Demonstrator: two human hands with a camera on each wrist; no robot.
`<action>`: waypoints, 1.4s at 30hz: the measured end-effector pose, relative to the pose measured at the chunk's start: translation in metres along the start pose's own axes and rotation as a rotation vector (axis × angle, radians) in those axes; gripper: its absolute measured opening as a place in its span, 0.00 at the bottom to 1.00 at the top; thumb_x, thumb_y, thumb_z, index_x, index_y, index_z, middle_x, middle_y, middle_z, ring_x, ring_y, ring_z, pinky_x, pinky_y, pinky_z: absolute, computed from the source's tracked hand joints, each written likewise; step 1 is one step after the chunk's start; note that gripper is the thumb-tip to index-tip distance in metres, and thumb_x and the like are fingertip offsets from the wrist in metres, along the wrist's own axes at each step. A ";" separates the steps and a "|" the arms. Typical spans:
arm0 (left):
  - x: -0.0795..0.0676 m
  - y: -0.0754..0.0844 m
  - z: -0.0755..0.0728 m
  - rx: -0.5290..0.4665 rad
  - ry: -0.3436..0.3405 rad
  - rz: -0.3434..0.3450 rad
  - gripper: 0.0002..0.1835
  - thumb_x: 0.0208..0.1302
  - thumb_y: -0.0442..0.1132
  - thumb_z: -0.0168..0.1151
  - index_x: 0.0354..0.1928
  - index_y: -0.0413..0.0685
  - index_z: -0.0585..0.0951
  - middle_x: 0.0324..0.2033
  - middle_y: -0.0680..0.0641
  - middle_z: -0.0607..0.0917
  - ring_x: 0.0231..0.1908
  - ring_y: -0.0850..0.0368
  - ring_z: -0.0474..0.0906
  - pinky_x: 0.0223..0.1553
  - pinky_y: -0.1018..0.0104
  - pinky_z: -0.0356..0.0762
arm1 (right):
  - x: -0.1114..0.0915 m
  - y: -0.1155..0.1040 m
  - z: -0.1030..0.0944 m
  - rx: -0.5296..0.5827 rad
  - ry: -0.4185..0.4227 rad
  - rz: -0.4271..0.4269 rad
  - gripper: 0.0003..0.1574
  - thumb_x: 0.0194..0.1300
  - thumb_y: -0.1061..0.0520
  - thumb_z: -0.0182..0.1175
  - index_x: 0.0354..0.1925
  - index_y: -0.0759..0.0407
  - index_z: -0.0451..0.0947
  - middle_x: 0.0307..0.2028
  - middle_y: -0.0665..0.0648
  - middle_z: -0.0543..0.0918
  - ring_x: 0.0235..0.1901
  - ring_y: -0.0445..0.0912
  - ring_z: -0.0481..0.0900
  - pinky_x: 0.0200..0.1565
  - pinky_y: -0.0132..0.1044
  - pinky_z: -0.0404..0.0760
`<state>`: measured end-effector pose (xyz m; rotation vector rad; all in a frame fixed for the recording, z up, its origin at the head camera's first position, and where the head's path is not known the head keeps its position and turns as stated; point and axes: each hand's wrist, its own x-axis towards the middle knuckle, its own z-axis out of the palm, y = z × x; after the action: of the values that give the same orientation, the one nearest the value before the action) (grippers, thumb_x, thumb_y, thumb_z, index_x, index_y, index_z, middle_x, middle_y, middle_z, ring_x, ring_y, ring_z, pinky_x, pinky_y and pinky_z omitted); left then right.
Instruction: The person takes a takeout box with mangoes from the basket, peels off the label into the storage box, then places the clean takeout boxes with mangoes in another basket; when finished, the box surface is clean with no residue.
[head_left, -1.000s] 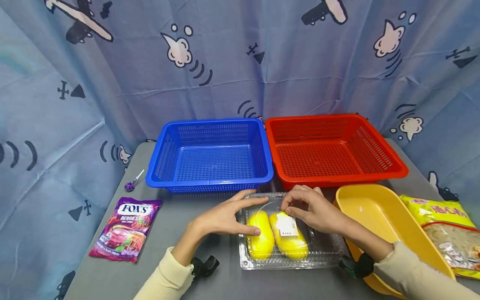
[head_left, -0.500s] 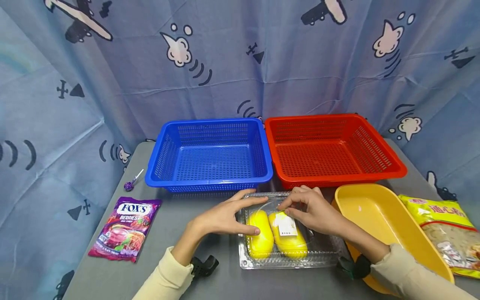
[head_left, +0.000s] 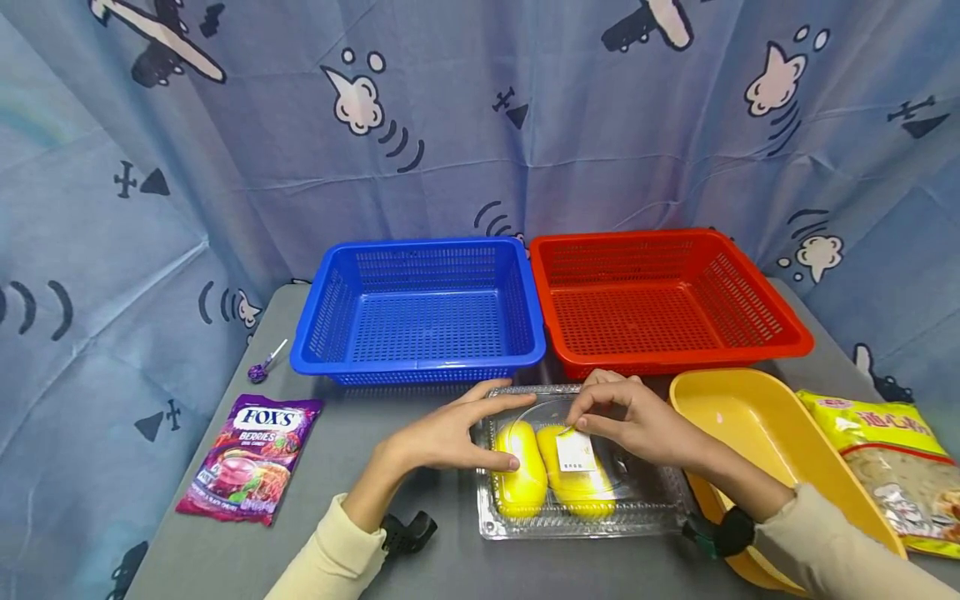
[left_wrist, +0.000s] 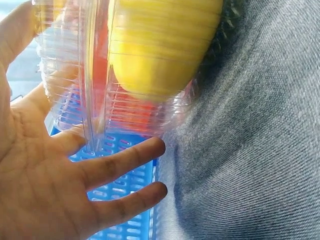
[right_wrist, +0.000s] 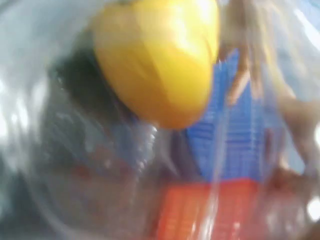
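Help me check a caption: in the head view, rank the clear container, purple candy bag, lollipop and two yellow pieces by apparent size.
1. Clear container
2. Purple candy bag
3. Left yellow piece, right yellow piece: look alike
4. Lollipop

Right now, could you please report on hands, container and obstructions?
Left hand spread at left end of container; right hand pinches label; container closed; yellow bin close on right.

A clear, rectangular plastic container (head_left: 660,517) with ribbed sides lies flat and closed, near and just right of centre. Inside, towards its left, a rounded oblong yellow piece (head_left: 521,479) sits beside a matching yellow piece (head_left: 588,493), both lengthwise near to far. A printed white label (head_left: 576,455) lies on top, over the right one.
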<state>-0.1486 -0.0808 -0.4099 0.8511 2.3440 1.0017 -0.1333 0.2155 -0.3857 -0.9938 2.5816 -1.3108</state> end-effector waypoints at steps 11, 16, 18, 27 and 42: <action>0.001 0.000 0.000 -0.004 0.006 0.008 0.42 0.58 0.62 0.71 0.73 0.90 0.62 0.81 0.54 0.53 0.77 0.47 0.58 0.70 0.37 0.64 | -0.004 0.000 -0.011 0.064 -0.096 -0.029 0.10 0.67 0.62 0.66 0.38 0.45 0.84 0.42 0.50 0.82 0.50 0.39 0.76 0.53 0.32 0.77; 0.002 0.000 0.000 -0.015 -0.001 0.002 0.41 0.58 0.62 0.71 0.72 0.90 0.62 0.81 0.54 0.53 0.78 0.47 0.57 0.70 0.36 0.64 | -0.005 -0.002 -0.015 0.068 -0.130 0.026 0.08 0.68 0.59 0.66 0.38 0.43 0.85 0.46 0.52 0.83 0.51 0.39 0.76 0.56 0.31 0.77; 0.003 0.001 0.000 -0.019 -0.003 0.001 0.41 0.58 0.62 0.71 0.72 0.89 0.63 0.81 0.54 0.53 0.78 0.47 0.56 0.70 0.36 0.64 | -0.005 -0.002 -0.018 0.077 -0.152 0.028 0.08 0.68 0.59 0.66 0.38 0.44 0.85 0.47 0.53 0.83 0.52 0.40 0.77 0.56 0.32 0.77; 0.003 0.000 -0.002 -0.001 -0.020 0.006 0.41 0.59 0.62 0.70 0.75 0.82 0.64 0.81 0.54 0.52 0.78 0.46 0.56 0.69 0.34 0.63 | -0.014 -0.001 -0.034 0.253 -0.337 0.060 0.08 0.73 0.62 0.59 0.41 0.49 0.83 0.57 0.65 0.82 0.60 0.44 0.78 0.59 0.35 0.78; 0.003 -0.002 -0.001 -0.004 -0.020 0.015 0.41 0.60 0.62 0.69 0.74 0.85 0.63 0.81 0.54 0.52 0.78 0.47 0.55 0.70 0.34 0.63 | -0.021 -0.010 -0.053 0.305 -0.367 0.091 0.07 0.76 0.64 0.53 0.42 0.56 0.77 0.63 0.70 0.79 0.65 0.37 0.77 0.57 0.35 0.80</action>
<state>-0.1517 -0.0799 -0.4111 0.8751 2.3215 0.9993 -0.1296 0.2607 -0.3490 -0.9445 2.0595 -1.3050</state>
